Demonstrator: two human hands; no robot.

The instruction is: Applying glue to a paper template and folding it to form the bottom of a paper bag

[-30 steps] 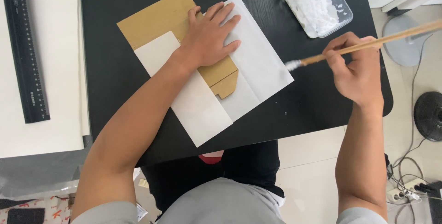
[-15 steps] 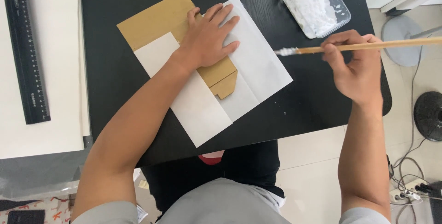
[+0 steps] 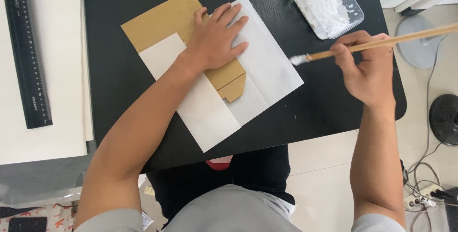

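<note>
Left hand (image 3: 217, 39) spread flat, palm down, pressing brown cardboard (image 3: 164, 20) onto white paper (image 3: 267, 67) near the middle of the black table (image 3: 119, 79); right hand (image 3: 369, 67) off to the right, fingers pinched around a long wooden brush (image 3: 381, 42) held almost level, white-tipped bristles hovering just past the paper's right edge. Clear plastic tub of white paste (image 3: 327, 5) behind the brush, black ruler (image 3: 26, 53) lying on pale sheets far left.

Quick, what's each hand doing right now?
Left hand: open, pressed flat on the brown card and white paper.
Right hand: closed, holding the brush.
</note>
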